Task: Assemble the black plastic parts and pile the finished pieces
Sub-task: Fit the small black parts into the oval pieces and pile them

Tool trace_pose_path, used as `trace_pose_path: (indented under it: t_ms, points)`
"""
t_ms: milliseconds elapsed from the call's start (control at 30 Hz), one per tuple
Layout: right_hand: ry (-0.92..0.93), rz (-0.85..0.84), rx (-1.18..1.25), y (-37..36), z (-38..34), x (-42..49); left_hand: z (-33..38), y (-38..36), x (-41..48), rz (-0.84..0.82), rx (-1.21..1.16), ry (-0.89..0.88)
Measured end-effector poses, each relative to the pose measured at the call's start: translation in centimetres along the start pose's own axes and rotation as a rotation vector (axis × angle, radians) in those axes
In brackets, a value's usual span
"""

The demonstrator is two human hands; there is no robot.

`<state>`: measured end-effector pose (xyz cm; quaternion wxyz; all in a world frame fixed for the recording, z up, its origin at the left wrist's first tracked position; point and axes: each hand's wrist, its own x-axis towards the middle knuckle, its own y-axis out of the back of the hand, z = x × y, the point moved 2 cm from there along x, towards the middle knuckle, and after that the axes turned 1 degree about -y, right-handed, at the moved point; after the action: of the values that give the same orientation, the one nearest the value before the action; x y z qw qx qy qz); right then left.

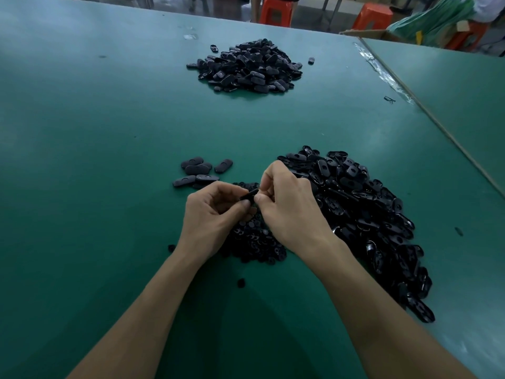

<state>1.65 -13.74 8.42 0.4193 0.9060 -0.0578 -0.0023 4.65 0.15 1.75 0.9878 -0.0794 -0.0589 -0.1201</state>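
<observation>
While between hands (213,214) (289,206), part (249,194) diagonal, up-right.

On the table (95,160), a big heap (369,214) lies to my right, small discs (257,244) under my hands, a few finished pieces (199,170) front-left, another pile (246,67) far ahead.

A wide green desk (109,132) fills the view, a second green desk (464,86) just beside it. Orange plastic stools (276,10) stand on the grey floor (311,15) beyond.
</observation>
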Motion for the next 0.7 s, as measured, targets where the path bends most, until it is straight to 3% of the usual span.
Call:
trace_pose_path:
  t_ms: [267,700]
  points:
    - [-0.008,0.003,0.033,-0.39,-0.41,-0.02,-0.41,0.04,0.11,0.024,0.064,-0.014]
    - [0.045,0.15,-0.004,-0.81,-0.12,-0.5,-0.23,0.0,0.13,0.023,-0.007,-0.009]
